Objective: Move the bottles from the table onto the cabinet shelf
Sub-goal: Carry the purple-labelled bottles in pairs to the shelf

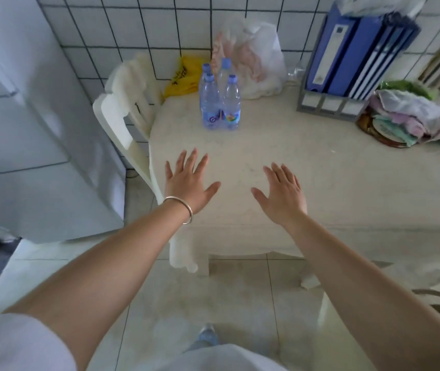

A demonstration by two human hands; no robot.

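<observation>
Four clear water bottles (220, 99) with blue caps stand close together in a little bunch near the back of the pale table (307, 162), just in front of a white plastic bag (253, 62) and a yellow bag (184, 79) by the tiled wall. None of them has been picked up yet, so the job looks like it is only starting. The left hand (188, 183), with a thin bracelet (184, 210) on its wrist, is stretched out over the table with its fingers spread wide and holds nothing. The right hand (283, 191) is beside it, also flat with its fingers straight and a little apart, and it holds nothing too. Both hands point at the bottles but are well apart from them, maybe because the person is getting ready to reach in from both sides. A white chair (122, 116) stands at the left of the table, blue folders (352, 49) stand in a gray rack at the back right, and a pile of cloths (411, 113) lies next to them. A big white cabinet (26, 129) is on the left, but I cannot see a shelf in it from here
</observation>
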